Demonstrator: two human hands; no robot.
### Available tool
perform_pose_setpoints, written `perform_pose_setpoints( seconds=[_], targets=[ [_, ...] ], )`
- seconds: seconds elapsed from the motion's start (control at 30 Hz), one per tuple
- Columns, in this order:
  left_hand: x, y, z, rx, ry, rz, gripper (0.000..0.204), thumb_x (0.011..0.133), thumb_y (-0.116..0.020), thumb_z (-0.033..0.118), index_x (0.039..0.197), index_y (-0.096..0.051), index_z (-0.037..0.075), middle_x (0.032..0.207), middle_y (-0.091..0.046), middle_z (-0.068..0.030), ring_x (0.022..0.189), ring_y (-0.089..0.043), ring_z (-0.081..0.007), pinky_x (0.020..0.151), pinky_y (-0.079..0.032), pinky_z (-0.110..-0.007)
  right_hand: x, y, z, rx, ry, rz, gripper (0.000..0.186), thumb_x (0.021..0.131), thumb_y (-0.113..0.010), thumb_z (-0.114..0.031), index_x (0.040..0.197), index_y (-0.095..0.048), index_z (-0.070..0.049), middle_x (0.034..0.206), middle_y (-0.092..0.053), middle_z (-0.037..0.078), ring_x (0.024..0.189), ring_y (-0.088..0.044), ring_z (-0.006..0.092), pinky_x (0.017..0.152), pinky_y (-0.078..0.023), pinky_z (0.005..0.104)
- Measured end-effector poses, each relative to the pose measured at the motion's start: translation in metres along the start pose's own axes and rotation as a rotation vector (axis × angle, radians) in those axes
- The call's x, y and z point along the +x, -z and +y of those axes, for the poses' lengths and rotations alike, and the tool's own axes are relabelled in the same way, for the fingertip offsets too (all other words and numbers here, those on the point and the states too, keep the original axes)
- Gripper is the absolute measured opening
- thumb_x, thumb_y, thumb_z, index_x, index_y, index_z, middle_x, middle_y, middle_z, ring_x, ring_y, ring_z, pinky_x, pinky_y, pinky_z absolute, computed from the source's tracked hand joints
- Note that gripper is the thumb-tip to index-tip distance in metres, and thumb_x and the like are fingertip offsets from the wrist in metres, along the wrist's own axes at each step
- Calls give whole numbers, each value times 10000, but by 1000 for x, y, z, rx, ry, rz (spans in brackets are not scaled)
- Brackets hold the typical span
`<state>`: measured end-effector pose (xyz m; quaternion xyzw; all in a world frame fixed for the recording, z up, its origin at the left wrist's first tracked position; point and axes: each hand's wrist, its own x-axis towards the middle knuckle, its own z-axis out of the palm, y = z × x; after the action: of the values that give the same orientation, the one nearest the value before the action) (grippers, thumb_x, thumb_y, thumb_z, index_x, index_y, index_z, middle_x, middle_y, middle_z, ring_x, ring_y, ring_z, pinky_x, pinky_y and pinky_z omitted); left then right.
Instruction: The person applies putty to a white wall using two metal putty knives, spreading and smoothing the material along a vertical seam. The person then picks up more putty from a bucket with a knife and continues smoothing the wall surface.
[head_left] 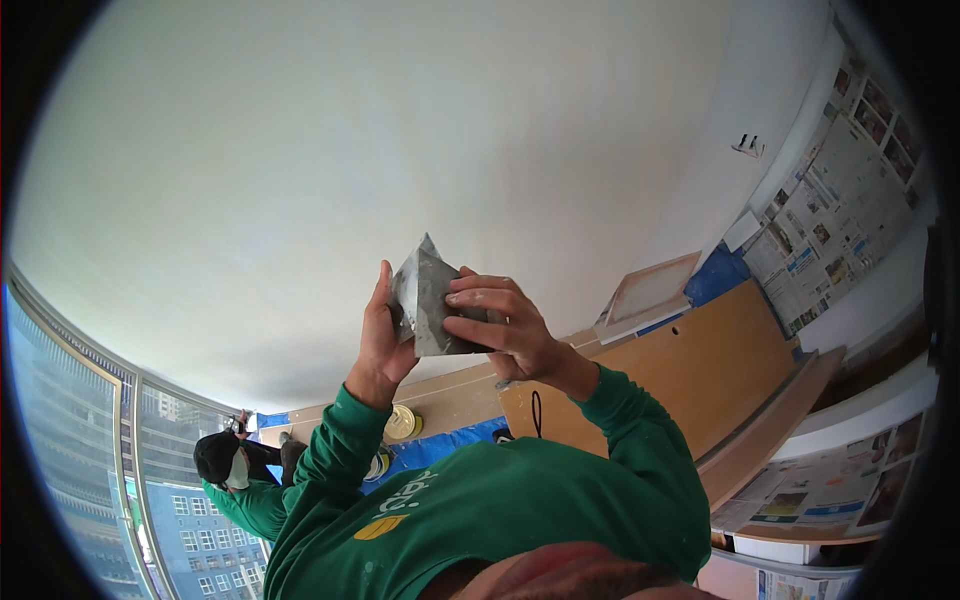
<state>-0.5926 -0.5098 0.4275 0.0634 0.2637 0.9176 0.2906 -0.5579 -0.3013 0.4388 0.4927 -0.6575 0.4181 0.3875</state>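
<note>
A folded grey sheet [428,310], which looks like worn sandpaper, is held up between my two hands in front of the white wall. It has a sharp crease down its front and a corner pointing up. My left hand [380,335] is closed on its left edge, thumb upright along the side. From the right, my right hand [515,325] presses its fingers across the front face, and the thumb is hidden. Pale dust marks the right fingers. Both forearms are in green sleeves.
Another person [240,475] in green and a black cap is low at the left by the window [70,400]. Below lie blue sheeting [440,447], a round yellow-lidded can [402,423] and a wooden board [660,370]. Newspaper [840,200] covers surfaces at right; wires [748,146] poke from the wall [350,120].
</note>
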Motion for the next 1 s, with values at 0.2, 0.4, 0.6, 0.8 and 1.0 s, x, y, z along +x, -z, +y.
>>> perform_pose_setpoints(
  seconds=[0.2, 0.4, 0.6, 0.8, 1.0],
  targets=[
    [-26, -8, 18, 203, -167, 105, 560, 1084, -413, 499, 1378, -537, 39, 1289, -649, -113, 1155, -653, -229, 1019, -523, -397, 17, -2, 8, -293, -45, -220, 532, 809, -655, 66, 1287, -667, -166, 1278, -549, 97, 1261, -553, 340, 1128, -466, 549],
    [-32, -2, 42, 209, -294, 81, 511, 1079, -449, 490, 1313, -586, 57, 1226, -671, -73, 1079, -676, -205, 955, -545, -352, 28, 9, 31, -551, -224, -258, 569, 806, -561, 109, 1329, -643, -100, 1343, -520, 170, 1280, -515, 373, 1088, -470, 453],
    [-29, 44, 62, 781, -1067, 254, 568, 1109, -383, 466, 1210, -613, -44, 1032, -672, -108, 1025, -668, -189, 911, -524, -309, 59, -10, -11, 700, -1006, 711, 204, 1017, -561, -135, 1165, -639, -19, 1057, -704, 74, 999, -691, 194, 927, -552, 344],
    [-31, 51, 75, 1509, -1821, -32, 608, 1097, -367, 464, 1261, -629, -60, 1134, -693, -241, 955, -728, -334, 774, -604, -369, 71, -36, -37, 1360, -1402, 445, 153, 1006, -581, -164, 1080, -640, -44, 938, -721, 51, 848, -720, 165, 743, -605, 305],
    [-32, 45, 85, 1728, -1848, -295, 539, 1052, -470, 458, 1274, -651, 1, 1145, -701, -178, 1015, -733, -355, 766, -633, -370, 89, -45, -49, 1246, -1491, 435, 141, 989, -587, -182, 1061, -625, -67, 950, -709, 49, 816, -692, 168, 689, -563, 329]
  ],
)
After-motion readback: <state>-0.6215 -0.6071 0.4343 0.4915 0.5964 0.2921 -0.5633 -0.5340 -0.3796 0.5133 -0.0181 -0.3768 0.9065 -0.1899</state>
